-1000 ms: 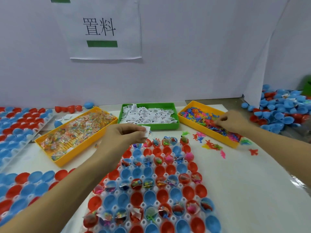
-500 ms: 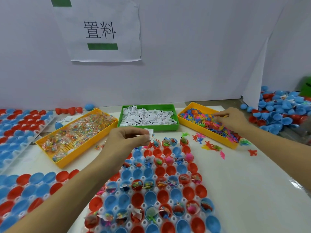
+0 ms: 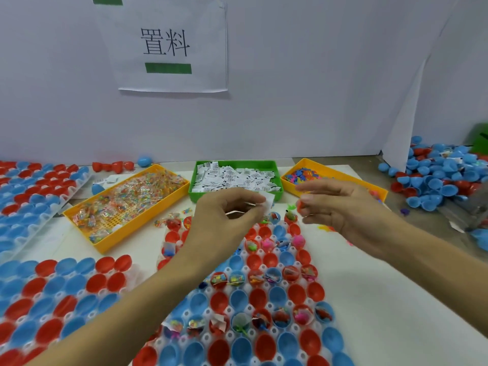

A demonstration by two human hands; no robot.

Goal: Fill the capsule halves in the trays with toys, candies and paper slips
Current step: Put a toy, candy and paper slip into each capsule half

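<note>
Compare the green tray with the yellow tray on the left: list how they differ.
The green tray holds white printed paper slips; the left yellow tray holds clear-wrapped colourful candies. The green tray sits square to the wall, while the yellow tray lies at an angle. The yellow tray looks longer, and part of its grid floor shows bare at the near end; the green tray's floor is covered. Both are shallow, rectangular and open-topped.

My left hand (image 3: 227, 215) pinches a thin white paper slip (image 3: 268, 201). Below it, glossy red and blue plastic capsule halves (image 3: 239, 299) sit in a cloudy plastic tray (image 3: 203, 310). Candies (image 3: 124, 204) shine in clear crinkly wrappers inside a smooth yellow plastic bin (image 3: 132, 231). Matt paper sign (image 3: 169, 46) behind.
</note>
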